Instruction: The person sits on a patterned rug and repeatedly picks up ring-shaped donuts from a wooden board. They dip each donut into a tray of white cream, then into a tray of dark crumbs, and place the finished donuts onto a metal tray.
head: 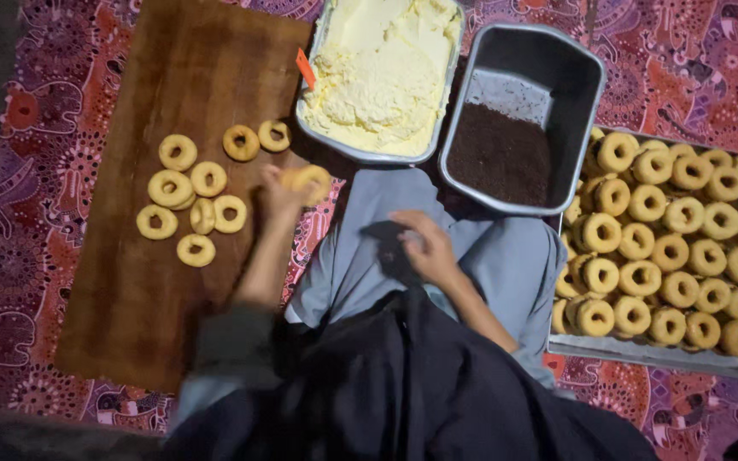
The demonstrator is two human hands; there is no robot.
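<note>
Dark clothing [403, 384] filled the foreground above a grey lap [471, 256]. Beyond, one metal pan [453, 81] held pale cream [382, 72], another pan [587, 94] dark crumbs [501, 154], and a tray [659, 354] plain doughnuts [685, 239]. The left hand [282, 192] pinched a doughnut [311, 181] at its fingertips beside the wooden board [147, 307]; the right hand [424, 248] rested curled on the lap, gripping something dark I could not identify.

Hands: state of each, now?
Left hand: closed on a ring pastry.
Right hand: on a small dark thing; grip cannot be told.
</note>
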